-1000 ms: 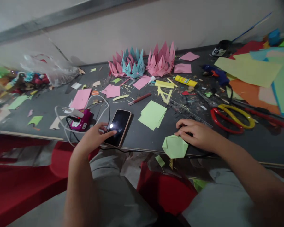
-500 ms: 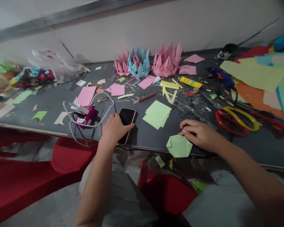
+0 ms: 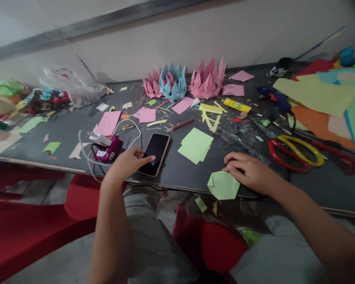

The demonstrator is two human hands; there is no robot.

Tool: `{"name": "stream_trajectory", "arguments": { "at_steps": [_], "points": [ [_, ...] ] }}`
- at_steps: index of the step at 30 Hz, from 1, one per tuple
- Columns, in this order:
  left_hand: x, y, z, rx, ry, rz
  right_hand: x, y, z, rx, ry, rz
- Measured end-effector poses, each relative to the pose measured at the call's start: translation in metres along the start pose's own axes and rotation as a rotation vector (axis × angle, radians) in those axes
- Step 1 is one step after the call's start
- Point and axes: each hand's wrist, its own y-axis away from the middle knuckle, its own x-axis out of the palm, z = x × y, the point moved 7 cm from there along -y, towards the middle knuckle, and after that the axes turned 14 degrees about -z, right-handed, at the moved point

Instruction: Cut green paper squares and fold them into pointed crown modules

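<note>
A dark-screened phone (image 3: 157, 146) lies flat near the table's front edge. Over its lower left side is my left hand (image 3: 124, 163), with the thumb stretched across the screen and the fingers apart from it near the phone's left edge. My right hand (image 3: 250, 172) rests on the table with curled fingers pinching the top right edge of a folded light green paper (image 3: 222, 186). That paper has its corners creased inward and overhangs the table's front edge slightly. Between the hands sits a small stack of light green paper squares (image 3: 196, 145).
Pink paper crowns (image 3: 207, 85) and a blue crown (image 3: 173, 86) stand by the wall. Scissors (image 3: 296, 152), a clear ruler (image 3: 239, 144), a glue stick (image 3: 237, 105) and a glue gun (image 3: 274, 98) lie right. A purple power adapter (image 3: 109, 150) with looped white cable is left.
My left hand has slid left and loosened from the phone, baring more of its screen. My right hand and the folded green paper stay about where they were.
</note>
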Motion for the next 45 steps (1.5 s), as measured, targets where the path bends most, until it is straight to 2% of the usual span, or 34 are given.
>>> {"name": "stream_trajectory", "arguments": {
  "at_steps": [3, 5, 8, 12, 18, 26, 34, 39, 42, 45],
  "points": [
    [0.003, 0.006, 0.018, 0.023, 0.028, 0.17, 0.002, 0.0, 0.0, 0.003, -0.004, 0.004],
    [0.005, 0.008, 0.022, 0.033, 0.028, 0.229, 0.004, 0.001, -0.001, 0.014, 0.008, 0.011],
    [0.009, 0.006, 0.02, 0.025, 0.0, 0.285, 0.007, 0.002, -0.003, 0.038, 0.044, 0.015],
    [0.019, 0.002, 0.011, 0.019, -0.045, 0.423, 0.011, 0.003, -0.005, 0.031, 0.088, 0.007],
    [0.028, -0.004, 0.01, 0.0, -0.127, 0.475, 0.014, 0.004, -0.006, 0.015, 0.115, 0.007],
    [0.024, -0.001, 0.009, 0.014, -0.069, 0.459, 0.012, 0.004, -0.004, 0.015, 0.074, 0.003],
    [0.023, 0.0, 0.018, -0.091, 0.066, 0.348, 0.013, 0.005, -0.006, 0.022, 0.061, 0.009],
    [0.027, -0.001, 0.024, -0.142, 0.142, 0.218, 0.013, 0.006, -0.006, 0.027, 0.053, 0.006],
    [0.025, -0.002, 0.024, -0.124, 0.139, 0.133, 0.012, 0.006, -0.006, 0.026, 0.045, 0.004],
    [0.018, -0.004, 0.02, -0.076, 0.083, -0.007, 0.012, 0.006, -0.005, 0.024, 0.041, -0.003]
  ]
}}
